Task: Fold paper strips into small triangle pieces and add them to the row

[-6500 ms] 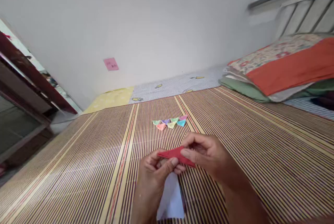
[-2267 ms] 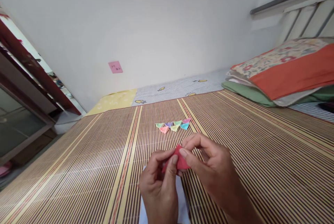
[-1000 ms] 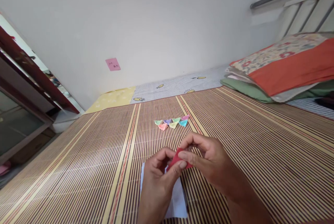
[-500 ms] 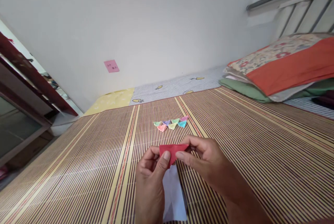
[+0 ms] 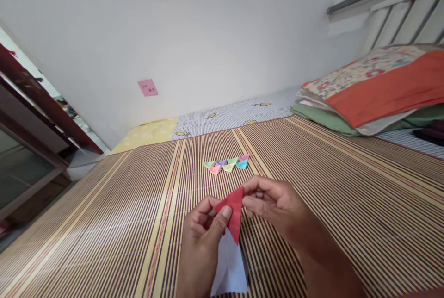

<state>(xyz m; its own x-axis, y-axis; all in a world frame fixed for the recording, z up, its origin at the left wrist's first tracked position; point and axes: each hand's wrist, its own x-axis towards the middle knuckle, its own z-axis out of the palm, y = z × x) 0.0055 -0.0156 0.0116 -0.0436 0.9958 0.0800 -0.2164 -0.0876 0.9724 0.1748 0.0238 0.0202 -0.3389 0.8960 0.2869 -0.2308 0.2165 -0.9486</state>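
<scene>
A folded red paper triangle (image 5: pixel 235 214) is pinched between the thumb and fingers of my left hand (image 5: pixel 204 238). Its right edge lies against the thumb and fingertips of my right hand (image 5: pixel 274 205), which are closed at its upper corner. Below the red paper, a white sheet (image 5: pixel 229 265) lies on the striped mat (image 5: pixel 121 224), partly covered by my left hand. Farther forward, several small folded paper triangles in pastel colours, a yellow one (image 5: pixel 229 167) and a blue one (image 5: pixel 242 164) among them, sit in two staggered rows.
Folded bedding (image 5: pixel 385 99) with an orange and floral cover is piled at the right, near a radiator (image 5: pixel 412 20). A pink note (image 5: pixel 148 87) is stuck on the wall. Checked cloth (image 5: pixel 222 115) runs along the mat's far edge, and a doorway opens at the left.
The red paper has turned in my fingers, so one point now faces down toward the white sheet and another points up. My right hand has shifted slightly at its edge.
</scene>
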